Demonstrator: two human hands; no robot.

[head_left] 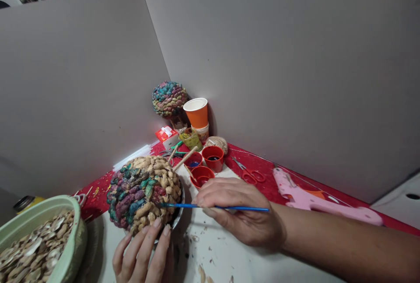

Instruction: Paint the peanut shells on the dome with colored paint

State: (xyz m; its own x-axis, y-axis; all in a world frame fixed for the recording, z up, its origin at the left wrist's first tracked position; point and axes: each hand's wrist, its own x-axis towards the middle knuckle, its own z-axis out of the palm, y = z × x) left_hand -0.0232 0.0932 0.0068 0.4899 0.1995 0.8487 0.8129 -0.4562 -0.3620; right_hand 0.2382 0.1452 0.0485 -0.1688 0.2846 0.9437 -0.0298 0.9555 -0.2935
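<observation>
A dome covered in peanut shells [154, 186] rests in a metal bowl [180, 213]. Its left side is painted purple, teal and green, with a small red patch, while the rest is bare tan shell. My left hand [144, 252] holds the dome at its near lower edge, fingers curled against it; the thumb is hidden. Pinched in my right hand [243, 208] is a thin blue paintbrush [187, 205], lying nearly level, its tip touching the shells near the red patch. Red paint cups [213, 158] with dark liquid stand just behind my right hand.
A green basket [78, 226] of shells sits at left. Scissors [251, 176] and a pink glue gun [295, 191] lie on the red cloth at right. Behind are orange paper cups [198, 114], twine [218, 143], and a finished-looking coloured shell tree [169, 99] against grey walls.
</observation>
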